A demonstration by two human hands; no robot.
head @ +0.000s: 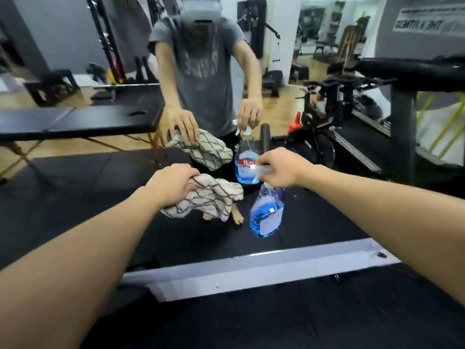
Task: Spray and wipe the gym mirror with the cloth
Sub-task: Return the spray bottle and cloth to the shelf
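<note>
The gym mirror (75, 177) fills the wall ahead and shows a person's reflection holding the same things. My left hand (171, 185) grips a bunched cream cloth (211, 200) with a dark diamond pattern, close to the glass. My right hand (279, 170) holds the white trigger head of a clear spray bottle (268, 215) half full of blue liquid. The bottle hangs tilted just in front of the mirror, and its mirrored copy (245, 159) is right behind it.
A pale grey strip (251, 270) runs along the mirror's bottom edge above black rubber flooring (276, 323). Reflected in the glass are a black massage table (75, 122), an exercise bike (322, 127), racks and benches. A treadmill handrail (415, 71) stands at right.
</note>
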